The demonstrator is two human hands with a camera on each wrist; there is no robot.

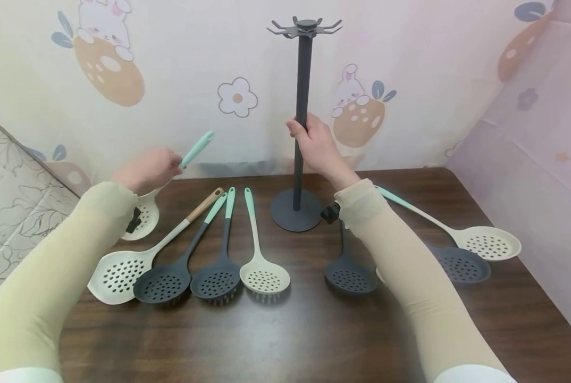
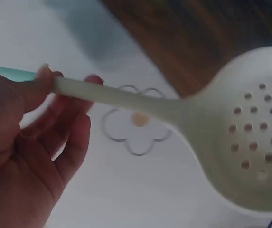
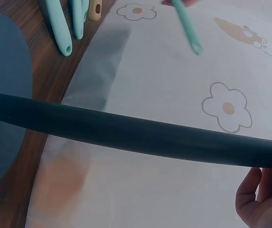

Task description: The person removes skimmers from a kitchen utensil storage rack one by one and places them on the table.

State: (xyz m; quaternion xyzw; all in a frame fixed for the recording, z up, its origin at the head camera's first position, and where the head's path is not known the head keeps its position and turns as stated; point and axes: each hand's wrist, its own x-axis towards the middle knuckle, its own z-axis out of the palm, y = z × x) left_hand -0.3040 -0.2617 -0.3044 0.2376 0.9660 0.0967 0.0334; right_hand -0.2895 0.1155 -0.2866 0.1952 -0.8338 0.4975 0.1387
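Note:
My left hand pinches a cream slotted skimmer by its handle, near where the mint-green grip begins. The skimmer is lifted at the table's left, its mint end pointing up and right; my forearm partly covers its perforated bowl in the head view. With my right hand I grip the pole of a dark grey utensil stand around its middle. The stand is upright on its round base, and several bare hooks spread from its top. In the right wrist view the pole crosses the picture, with fingers around its right end.
Left of the stand lie a white skimmer with a wooden handle, two dark skimmers and a cream one. Rightward are a dark skimmer, another dark one and a cream one. A patterned cloth hangs behind the table.

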